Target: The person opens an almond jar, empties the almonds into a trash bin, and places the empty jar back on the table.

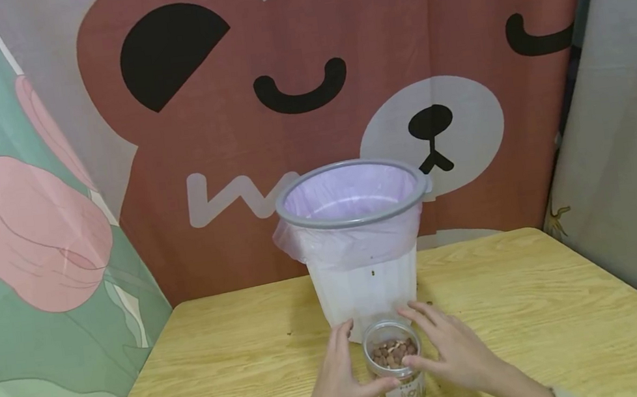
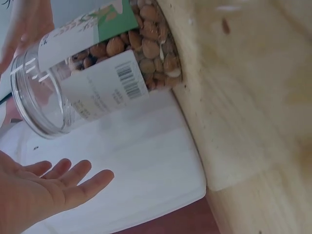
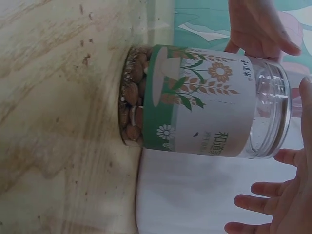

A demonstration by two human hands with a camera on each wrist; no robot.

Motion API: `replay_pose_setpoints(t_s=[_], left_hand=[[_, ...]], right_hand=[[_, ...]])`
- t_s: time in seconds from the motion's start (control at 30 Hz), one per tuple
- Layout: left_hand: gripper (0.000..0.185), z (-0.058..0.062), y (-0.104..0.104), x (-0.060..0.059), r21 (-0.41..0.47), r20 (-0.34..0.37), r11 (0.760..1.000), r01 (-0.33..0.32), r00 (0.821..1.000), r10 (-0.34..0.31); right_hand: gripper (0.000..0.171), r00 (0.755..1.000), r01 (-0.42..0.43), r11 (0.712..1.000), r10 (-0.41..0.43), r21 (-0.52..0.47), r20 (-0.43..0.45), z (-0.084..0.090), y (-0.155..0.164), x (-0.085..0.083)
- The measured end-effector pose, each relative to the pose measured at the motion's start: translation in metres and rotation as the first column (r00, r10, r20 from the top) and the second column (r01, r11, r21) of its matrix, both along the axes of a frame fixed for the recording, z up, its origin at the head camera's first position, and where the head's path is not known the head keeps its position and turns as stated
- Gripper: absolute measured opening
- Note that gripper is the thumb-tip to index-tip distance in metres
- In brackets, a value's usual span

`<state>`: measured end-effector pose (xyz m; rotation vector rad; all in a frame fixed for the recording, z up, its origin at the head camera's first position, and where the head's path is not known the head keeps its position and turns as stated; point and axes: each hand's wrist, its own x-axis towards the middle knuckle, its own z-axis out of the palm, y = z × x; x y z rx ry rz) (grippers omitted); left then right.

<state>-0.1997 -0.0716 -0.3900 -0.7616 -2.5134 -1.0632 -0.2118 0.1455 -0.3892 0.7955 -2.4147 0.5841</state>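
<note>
Both hands sat lowest in the head view, flanking the jar [image 1: 395, 366]. My left hand [image 1: 340, 386] was on the jar's left side, fingers straight and spread, thumb reaching toward the glass near the label; in the left wrist view the palm looked open and apart from the jar, so contact was doubtful. My right hand [image 1: 460, 352] was on the right side, fingers also extended, thumb tip at or just beside the rim. Neither hand curled round the jar; both were relaxed and held nothing.

Jar stood upright on the wooden surface [image 1: 543, 304], long axis vertical, mouth open with no lid seen, directly between the hands and slightly ahead of the palms. Both hands were about equally near; right looked a touch closer at the rim. Brown nuts [image 2: 151, 48] filled only its lower part, under a green and white label [image 3: 204, 97].

Just behind the jar, touching or nearly so, stood a white bin [image 1: 364, 285] with a grey rim and a purple liner [image 1: 347, 189]. Bear-print curtain [image 1: 280, 65] hung behind.
</note>
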Motion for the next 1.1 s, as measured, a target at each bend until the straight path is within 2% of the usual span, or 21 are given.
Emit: replay_pose_setpoints(t_s=[0.23,0.43,0.6,0.7,0.9,1.1], left_hand=[[0.097,-0.004,0.003,0.001,0.105,0.101,0.994,0.015,0.995,-0.026],[0.096,-0.006,0.005,0.004,0.188,0.192,0.982,0.020,0.980,-0.056],[0.096,-0.007,0.006,0.005,0.202,0.262,0.979,0.000,0.963,-0.054],[0.096,-0.010,0.006,0.006,0.215,0.315,0.977,-0.019,0.948,-0.051],[0.090,-0.015,0.009,0.005,0.262,0.387,0.965,-0.015,0.917,-0.091],[0.084,-0.015,0.009,0.004,0.260,0.406,0.966,-0.007,0.908,-0.102]], right_hand=[[0.067,1.000,-0.001,1.000,0.001,0.003,0.018,-0.002,-0.002,0.001],[0.068,1.000,-0.011,1.000,0.011,0.013,0.002,-0.004,-0.002,0.001],[0.071,1.000,-0.014,1.000,0.014,0.018,0.002,-0.005,-0.003,0.002],[0.073,1.000,-0.019,1.000,0.018,0.013,0.013,-0.005,-0.003,0.002],[0.082,0.999,-0.027,1.000,0.027,0.004,0.046,-0.004,-0.006,0.003],[0.087,0.998,-0.030,1.000,0.030,-0.002,0.061,-0.002,-0.007,0.003]])
